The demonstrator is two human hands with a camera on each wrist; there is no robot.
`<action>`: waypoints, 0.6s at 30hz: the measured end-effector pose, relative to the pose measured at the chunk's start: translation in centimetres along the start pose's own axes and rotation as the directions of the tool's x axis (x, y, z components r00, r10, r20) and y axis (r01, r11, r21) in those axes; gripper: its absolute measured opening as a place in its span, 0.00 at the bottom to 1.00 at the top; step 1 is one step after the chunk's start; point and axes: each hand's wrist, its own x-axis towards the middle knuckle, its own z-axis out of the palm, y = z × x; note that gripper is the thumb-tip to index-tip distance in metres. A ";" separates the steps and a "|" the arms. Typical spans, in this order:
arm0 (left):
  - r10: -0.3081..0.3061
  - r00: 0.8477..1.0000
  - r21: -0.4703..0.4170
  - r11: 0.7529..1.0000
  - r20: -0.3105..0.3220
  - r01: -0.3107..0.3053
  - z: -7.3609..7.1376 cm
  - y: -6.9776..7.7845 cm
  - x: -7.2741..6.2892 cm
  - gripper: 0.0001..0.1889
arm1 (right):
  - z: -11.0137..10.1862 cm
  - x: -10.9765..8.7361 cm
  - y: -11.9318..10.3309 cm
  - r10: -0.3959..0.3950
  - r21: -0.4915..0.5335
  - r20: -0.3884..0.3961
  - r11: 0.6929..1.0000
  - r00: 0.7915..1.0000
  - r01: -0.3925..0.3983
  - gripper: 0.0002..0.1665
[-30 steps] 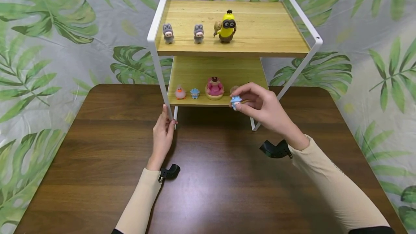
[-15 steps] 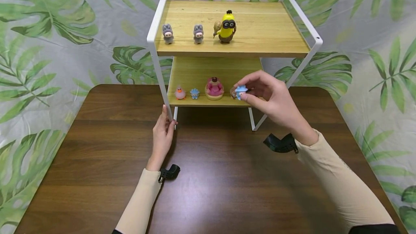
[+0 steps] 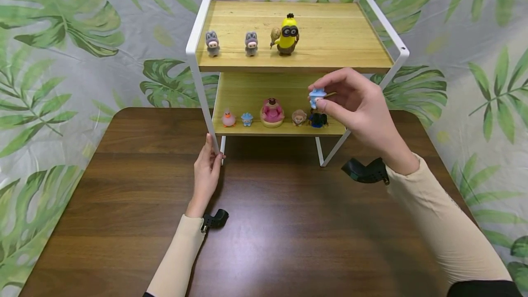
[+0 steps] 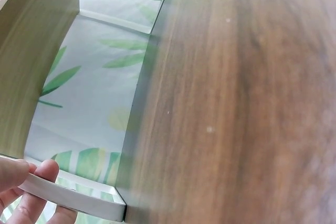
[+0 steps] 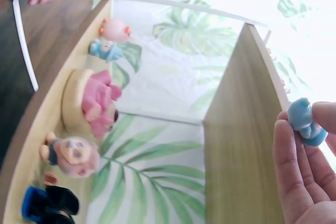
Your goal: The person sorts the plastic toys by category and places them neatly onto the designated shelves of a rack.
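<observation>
My right hand (image 3: 363, 109) pinches a small blue-hatted figurine (image 3: 316, 98) between thumb and fingertips, in front of the gap between the two shelf boards. The right wrist view shows the same blue figurine (image 5: 302, 119) near the upper board's edge. With thumb and fingers on either side, my left hand (image 3: 206, 168) holds the white front leg (image 4: 79, 200) of the wooden shelf (image 3: 264, 134). Along the lower board stand a pink duck (image 3: 228, 118), another blue-hatted figurine (image 3: 247, 119), a pink bear (image 3: 272, 112), a beige-haired figurine (image 3: 299, 118) and a black-and-blue figurine (image 3: 317, 119).
On the upper board (image 3: 338, 35) stand two grey rabbit-eared figurines, one at left (image 3: 212, 44) and one nearer the middle (image 3: 251, 44), beside a yellow minion figure (image 3: 287, 35). The shelf stands on a brown wooden table (image 3: 264, 223) before a leaf-patterned cloth (image 3: 74, 58).
My right hand has moved up and to the right with the blue figurine, uncovering the beige-haired and black-and-blue figurines. My left hand stays at the shelf leg.
</observation>
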 end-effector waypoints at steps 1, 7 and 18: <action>0.004 1.000 -0.002 1.000 -0.003 -0.004 0.0 0.0 0.0 0.53 | -0.1 0.1 -0.1 -0.009 -0.006 -0.003 1.000 1.000 0.009 0.15; 0.033 0.999 -0.012 0.999 -0.022 -0.033 0.1 0.0 0.1 0.55 | -0.6 0.8 -0.6 -0.075 -0.053 -0.022 0.996 0.997 0.074 0.14; 0.017 1.000 -0.003 1.000 -0.009 -0.017 0.0 -0.1 0.0 0.52 | -1.1 2.2 -1.5 -0.112 -0.036 -0.091 0.993 0.989 0.109 0.14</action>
